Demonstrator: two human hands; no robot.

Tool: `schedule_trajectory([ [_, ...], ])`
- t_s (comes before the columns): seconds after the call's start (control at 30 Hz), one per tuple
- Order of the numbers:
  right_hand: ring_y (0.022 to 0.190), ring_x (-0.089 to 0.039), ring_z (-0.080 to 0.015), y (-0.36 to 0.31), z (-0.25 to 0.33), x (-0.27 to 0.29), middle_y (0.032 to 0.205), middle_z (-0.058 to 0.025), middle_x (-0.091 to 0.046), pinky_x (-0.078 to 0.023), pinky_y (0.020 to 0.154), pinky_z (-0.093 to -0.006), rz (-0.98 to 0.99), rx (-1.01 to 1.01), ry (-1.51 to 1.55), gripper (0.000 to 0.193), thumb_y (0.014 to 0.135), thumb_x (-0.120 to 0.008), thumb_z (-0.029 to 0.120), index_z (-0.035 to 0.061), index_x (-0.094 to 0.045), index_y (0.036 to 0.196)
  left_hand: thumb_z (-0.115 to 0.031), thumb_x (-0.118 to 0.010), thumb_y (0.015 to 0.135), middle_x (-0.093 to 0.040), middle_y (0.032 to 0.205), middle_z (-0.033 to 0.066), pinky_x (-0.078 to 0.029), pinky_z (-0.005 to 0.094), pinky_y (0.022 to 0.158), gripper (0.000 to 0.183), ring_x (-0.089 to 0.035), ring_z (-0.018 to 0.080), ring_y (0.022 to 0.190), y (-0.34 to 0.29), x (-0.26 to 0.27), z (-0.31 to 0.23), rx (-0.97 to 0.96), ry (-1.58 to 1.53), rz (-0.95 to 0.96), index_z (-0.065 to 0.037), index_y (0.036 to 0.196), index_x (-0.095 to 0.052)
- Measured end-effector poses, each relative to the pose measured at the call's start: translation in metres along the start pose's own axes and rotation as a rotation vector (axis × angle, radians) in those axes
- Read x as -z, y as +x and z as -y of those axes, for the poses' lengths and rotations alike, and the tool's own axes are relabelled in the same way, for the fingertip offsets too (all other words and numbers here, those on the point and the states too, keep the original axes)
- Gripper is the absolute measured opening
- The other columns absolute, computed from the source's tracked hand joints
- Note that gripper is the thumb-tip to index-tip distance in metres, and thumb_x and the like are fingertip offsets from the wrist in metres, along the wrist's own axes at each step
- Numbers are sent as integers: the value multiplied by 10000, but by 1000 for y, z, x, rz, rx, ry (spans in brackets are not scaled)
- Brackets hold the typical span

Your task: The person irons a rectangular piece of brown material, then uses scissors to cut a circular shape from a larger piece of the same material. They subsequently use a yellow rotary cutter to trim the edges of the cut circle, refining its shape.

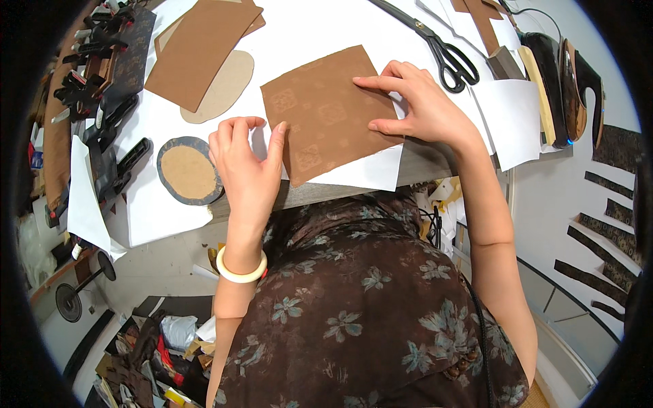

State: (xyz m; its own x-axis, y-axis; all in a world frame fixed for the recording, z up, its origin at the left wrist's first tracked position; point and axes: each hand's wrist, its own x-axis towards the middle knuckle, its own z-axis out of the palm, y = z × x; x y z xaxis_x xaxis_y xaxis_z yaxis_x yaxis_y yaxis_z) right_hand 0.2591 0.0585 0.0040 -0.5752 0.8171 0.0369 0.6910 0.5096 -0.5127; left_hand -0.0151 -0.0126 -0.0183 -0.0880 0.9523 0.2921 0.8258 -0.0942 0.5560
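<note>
A squarish brown piece of patterned fabric point(326, 115) lies on white paper near the table's front edge, its faint motifs facing up. On its right part, my right hand point(422, 109) rests index fingertip and thumb, with the fingers spread. At its left edge is my left hand point(248, 153), fingers curved and apart, the thumb tip touching the edge. Left of that hand sits an oval tan piece with a dark rim point(189, 170). Beyond it lie a beige rounded template point(228, 85) and a stack of brown sheets point(201, 47).
Large black-handled scissors point(449, 61) lie at the far right. A clothes iron point(578, 88) stands at the right edge beside loose white paper point(510, 119). Racked dark tools point(112, 115) line the left side. Below left is a heap of scraps point(160, 350).
</note>
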Motion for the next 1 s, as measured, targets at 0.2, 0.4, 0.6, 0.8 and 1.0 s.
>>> schedule_trajectory([
  [0.2,821,-486,-233,0,2,0,919,-70,-536,-443,756,-345,13,-27,3,608,681,-813,255,170,-639,1258,-234,-746,814,-538,931,70,-333,394,864,239,-460,268,919,-5,-6,-5,63,81,34,-51,873,-605],
  [0.4,804,-487,-230,-1,1,-1,920,-71,-535,-449,722,-333,-26,9,13,603,680,-811,247,161,-642,1252,-161,-716,817,-568,852,38,-334,386,829,156,-490,247,875,-6,-11,-4,96,1,23,-68,881,-607],
  [0.6,855,-527,-247,0,4,3,945,-82,-569,-425,808,-354,29,-41,-2,592,706,-795,360,183,-638,1249,-132,-696,816,-585,814,10,-334,367,822,246,-524,219,842,-3,-10,-5,191,-141,78,-67,1028,-589],
  [0.8,786,-488,-222,0,-1,-1,905,-73,-530,-449,690,-331,-12,11,5,617,680,-814,241,166,-631,1264,-132,-667,851,-581,855,90,-376,392,816,222,-527,254,862,5,-12,-10,79,32,-42,-23,1036,-608],
  [1.0,788,-492,-230,0,0,1,905,-79,-533,-450,701,-340,2,6,21,614,679,-815,238,165,-633,1260,-140,-646,884,-579,870,156,-460,396,718,218,-566,296,787,33,-3,-5,52,28,41,37,1007,-608],
])
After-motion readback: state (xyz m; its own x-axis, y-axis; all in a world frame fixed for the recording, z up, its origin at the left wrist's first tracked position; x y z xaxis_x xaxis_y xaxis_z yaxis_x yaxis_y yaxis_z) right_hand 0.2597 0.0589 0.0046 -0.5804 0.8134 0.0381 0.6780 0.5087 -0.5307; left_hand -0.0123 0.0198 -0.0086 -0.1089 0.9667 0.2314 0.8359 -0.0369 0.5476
